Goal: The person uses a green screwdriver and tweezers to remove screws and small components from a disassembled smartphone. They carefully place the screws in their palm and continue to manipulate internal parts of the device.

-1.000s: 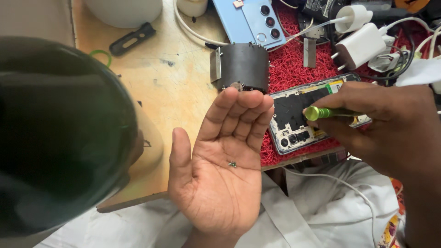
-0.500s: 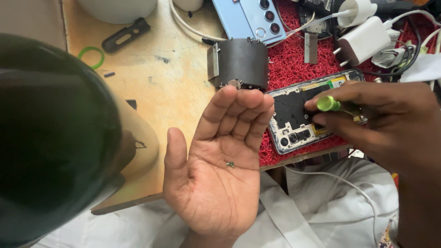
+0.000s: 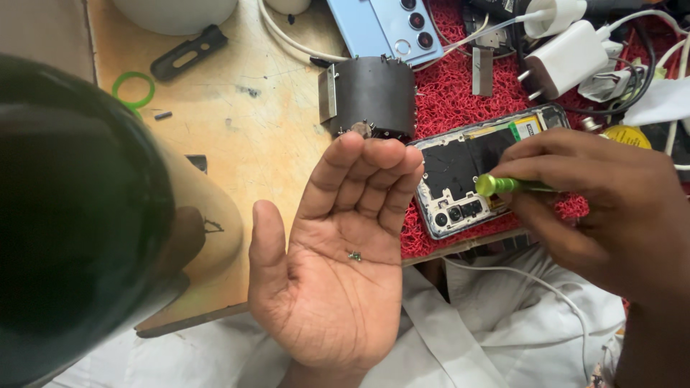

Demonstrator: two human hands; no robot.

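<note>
Tiny silver metal screw lay on the flat, upturned left hand, right hand gripped a green-tipped screwdriver over an opened, backless smartphone on a red mat.

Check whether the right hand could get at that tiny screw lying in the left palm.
Probably yes: the screw lies uncovered on the flat, open left hand, nothing between; but the right hand grips a green screwdriver.

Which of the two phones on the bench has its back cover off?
The phone under the right hand, its insides exposed; the light blue phone behind stays closed.
</note>
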